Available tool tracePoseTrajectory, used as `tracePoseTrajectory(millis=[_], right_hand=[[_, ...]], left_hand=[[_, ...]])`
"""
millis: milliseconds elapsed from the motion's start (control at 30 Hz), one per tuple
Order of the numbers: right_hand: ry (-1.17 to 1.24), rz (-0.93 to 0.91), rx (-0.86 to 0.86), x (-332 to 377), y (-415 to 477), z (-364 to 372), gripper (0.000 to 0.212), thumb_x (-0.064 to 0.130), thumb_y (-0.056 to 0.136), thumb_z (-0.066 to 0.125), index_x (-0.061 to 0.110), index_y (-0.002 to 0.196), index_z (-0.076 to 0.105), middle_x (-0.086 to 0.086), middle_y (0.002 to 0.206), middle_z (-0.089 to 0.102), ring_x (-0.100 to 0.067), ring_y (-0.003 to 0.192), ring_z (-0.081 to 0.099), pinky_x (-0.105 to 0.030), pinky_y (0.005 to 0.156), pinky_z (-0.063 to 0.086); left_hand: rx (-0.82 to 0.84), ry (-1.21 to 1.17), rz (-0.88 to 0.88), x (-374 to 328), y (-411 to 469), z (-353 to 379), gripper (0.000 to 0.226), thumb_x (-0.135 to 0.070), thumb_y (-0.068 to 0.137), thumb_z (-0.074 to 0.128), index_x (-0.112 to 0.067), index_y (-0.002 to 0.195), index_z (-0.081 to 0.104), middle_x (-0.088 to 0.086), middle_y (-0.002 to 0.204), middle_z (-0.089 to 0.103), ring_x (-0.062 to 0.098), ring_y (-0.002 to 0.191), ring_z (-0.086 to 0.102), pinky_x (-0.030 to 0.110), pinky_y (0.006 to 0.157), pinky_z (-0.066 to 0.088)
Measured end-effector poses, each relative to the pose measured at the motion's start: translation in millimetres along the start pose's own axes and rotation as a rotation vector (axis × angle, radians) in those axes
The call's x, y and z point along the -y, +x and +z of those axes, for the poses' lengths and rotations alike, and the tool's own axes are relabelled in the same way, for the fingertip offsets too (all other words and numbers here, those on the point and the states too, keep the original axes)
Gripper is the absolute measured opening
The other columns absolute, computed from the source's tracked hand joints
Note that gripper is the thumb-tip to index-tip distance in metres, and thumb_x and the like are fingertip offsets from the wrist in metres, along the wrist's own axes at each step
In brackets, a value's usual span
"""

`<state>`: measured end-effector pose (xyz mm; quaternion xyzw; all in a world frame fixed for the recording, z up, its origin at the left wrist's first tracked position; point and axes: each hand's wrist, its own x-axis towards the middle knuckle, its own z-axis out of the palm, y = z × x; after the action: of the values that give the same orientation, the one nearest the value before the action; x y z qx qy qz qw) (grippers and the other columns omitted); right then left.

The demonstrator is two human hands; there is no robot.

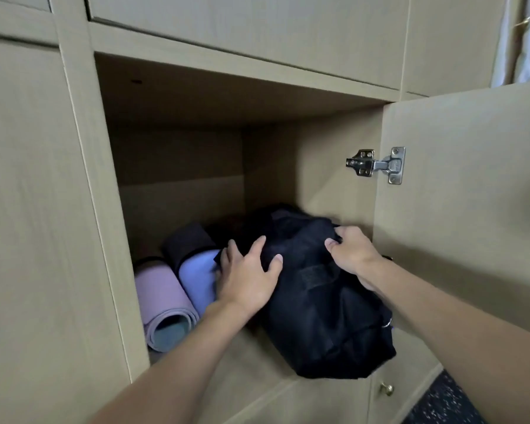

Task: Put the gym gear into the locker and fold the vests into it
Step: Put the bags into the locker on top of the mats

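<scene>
Only two arms to see, honestly: left arm (172, 362) at bottom middle, right arm (456, 325) at lower right. Both are bare right to the frame edge. Left hand (248, 276) and right hand (352, 255) are bare too, nails (278, 257) short.

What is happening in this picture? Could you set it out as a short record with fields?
place: open locker, door swung to the right
bag: black gym bag on the locker floor, right side, near end at the front edge
mats: pink mat and blue mat, rolled, side by side left of the bag
left hand: spread flat on the bag's top
right hand: pinches the bag's fabric
vests: none in view
</scene>
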<state>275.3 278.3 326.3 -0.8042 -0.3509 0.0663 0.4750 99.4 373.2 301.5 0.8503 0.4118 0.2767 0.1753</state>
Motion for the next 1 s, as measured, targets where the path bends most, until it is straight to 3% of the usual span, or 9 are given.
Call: tracePoseTrajectory(millis=[133,233,333,433,533,633,733,867,1000], right_hand=[[0.059,-0.036,0.053,-11,1,5,0.027,0.036,0.098,0.054,0.017,0.115,0.064,-0.002,0.112,0.068,-0.025,0.11,0.06,-0.036,0.099,0.047],[0.106,0.001,0.042,-15,3,9,0.051,0.059,0.087,0.059,0.02,0.121,0.061,0.001,0.115,0.067,-0.023,0.112,0.06,-0.041,0.102,0.047],[0.137,-0.017,0.05,-15,6,11,0.083,0.064,0.072,0.065,0.021,0.14,0.047,0.003,0.132,0.06,-0.021,0.124,0.055,-0.04,0.107,0.044],[0.174,-0.044,0.124,-18,10,17,0.085,0.036,0.086,0.069,0.024,0.156,0.022,0.006,0.149,0.045,-0.019,0.137,0.044,-0.039,0.116,0.035],[0.171,-0.059,0.158,-24,14,23,0.078,0.021,0.088,0.066,0.024,0.155,0.025,0.002,0.146,0.05,-0.018,0.131,0.049,-0.038,0.113,0.039],[0.158,-0.074,0.16,-25,14,26,0.077,0.023,0.089,0.064,0.024,0.154,0.023,0.005,0.136,0.055,-0.015,0.121,0.053,-0.031,0.108,0.04],[0.155,-0.108,0.168,-28,19,32,0.089,0.043,0.085,0.07,0.031,0.156,0.016,0.005,0.143,0.051,-0.018,0.131,0.049,-0.036,0.113,0.037],[0.221,-0.116,0.155,-31,26,33,0.081,0.017,0.087,0.073,0.028,0.154,0.029,0.002,0.148,0.046,-0.019,0.136,0.045,-0.04,0.116,0.036],[0.242,-0.228,0.126,-24,30,36,0.068,0.005,0.086,0.062,0.028,0.147,0.043,0.002,0.136,0.059,-0.016,0.128,0.053,-0.04,0.112,0.042]], left_hand=[[-0.109,-0.16,-0.067,1,-3,10,0.07,-0.062,0.089,0.055,-0.039,0.151,0.034,0.022,0.164,0.001,0.034,0.152,0.003,0.045,0.123,0.014],[-0.162,-0.281,-0.127,3,1,11,0.073,-0.06,0.086,0.062,-0.034,0.149,0.039,0.025,0.162,0.005,0.035,0.15,0.009,0.04,0.122,0.014],[-0.188,-0.324,-0.209,7,9,11,0.074,-0.062,0.085,0.061,-0.03,0.149,0.04,0.024,0.159,0.015,0.037,0.148,0.016,0.042,0.12,0.019],[-0.187,-0.396,-0.296,11,17,17,0.075,-0.067,0.083,0.059,-0.031,0.147,0.041,0.018,0.147,0.032,0.039,0.135,0.038,0.046,0.115,0.033],[-0.209,-0.479,-0.294,11,18,20,0.079,-0.061,0.082,0.067,-0.027,0.148,0.042,0.011,0.143,0.031,0.032,0.122,0.052,0.035,0.108,0.039],[-0.244,-0.526,-0.264,11,17,19,0.083,-0.051,0.079,0.076,-0.019,0.148,0.045,0.007,0.143,0.031,0.023,0.122,0.053,0.024,0.102,0.036],[-0.23,-0.547,-0.239,11,18,18,0.085,-0.048,0.075,0.081,-0.019,0.147,0.046,0.004,0.142,0.033,0.02,0.122,0.053,0.025,0.103,0.039],[-0.211,-0.543,-0.201,13,19,17,0.088,-0.047,0.07,0.085,-0.021,0.145,0.048,0.001,0.143,0.043,0.016,0.123,0.054,0.03,0.108,0.043],[-0.235,-0.483,-0.097,2,17,12,0.081,-0.044,0.076,0.082,-0.019,0.146,0.048,-0.001,0.153,0.03,0.013,0.132,0.045,0.014,0.098,0.031]])
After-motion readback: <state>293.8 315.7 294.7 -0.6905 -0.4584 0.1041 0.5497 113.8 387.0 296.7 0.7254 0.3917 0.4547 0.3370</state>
